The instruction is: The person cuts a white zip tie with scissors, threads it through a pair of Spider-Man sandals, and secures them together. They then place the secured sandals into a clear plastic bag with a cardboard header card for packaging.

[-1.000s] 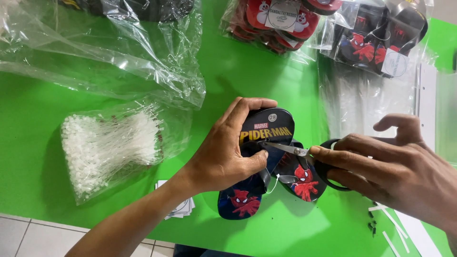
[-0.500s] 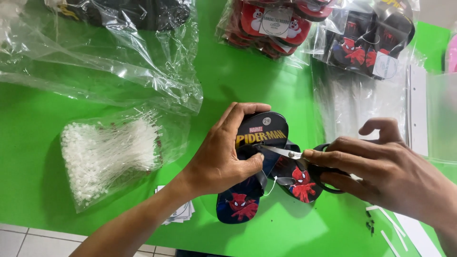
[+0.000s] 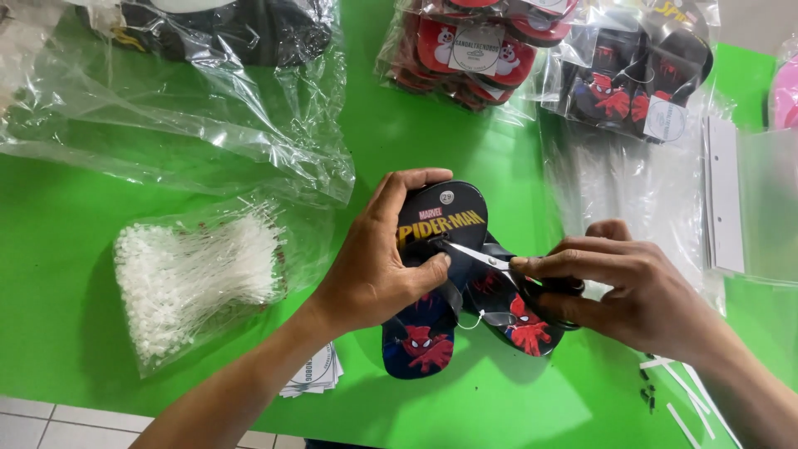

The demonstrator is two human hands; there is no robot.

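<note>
Over the green bench (image 3: 66,308), left hand (image 3: 374,266) in a firm grip around the dark flip-flop pair (image 3: 440,274), right hand (image 3: 632,291) closed on small scissors (image 3: 486,259), blade tips right beside the left thumb. Real risk of nicking that thumb or the strap instead of the thin white tie, should the pair twist.
</note>
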